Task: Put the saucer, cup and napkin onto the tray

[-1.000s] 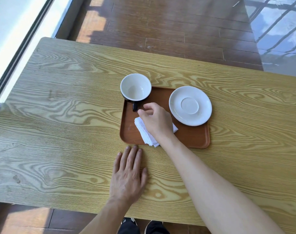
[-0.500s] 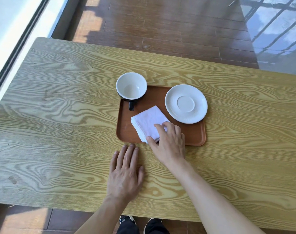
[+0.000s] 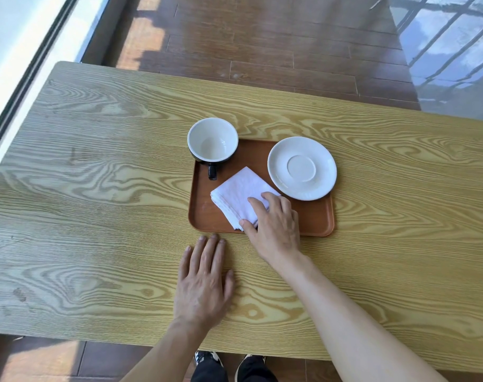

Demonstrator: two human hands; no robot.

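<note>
Right hand [image 3: 276,227]: near corner of folded white cloth napkin [image 3: 241,197] is pinched between thumb and fingers, partly hidden | left hand [image 3: 203,282]: laid flat, fingers spread, on grained yellow wooden table [image 3: 97,216] | napkin is set diamond-wise on brown rectangular plastic tray [image 3: 314,219] | black-handled white cup [image 3: 212,143], handle pointed toward the person, and round white saucer [image 3: 302,168] are seen at far edge | dark plank floor [image 3: 262,45].

Single head cam, wide-angle, looks fwd and steeply down from close above the table [image 3: 97,216].
</note>
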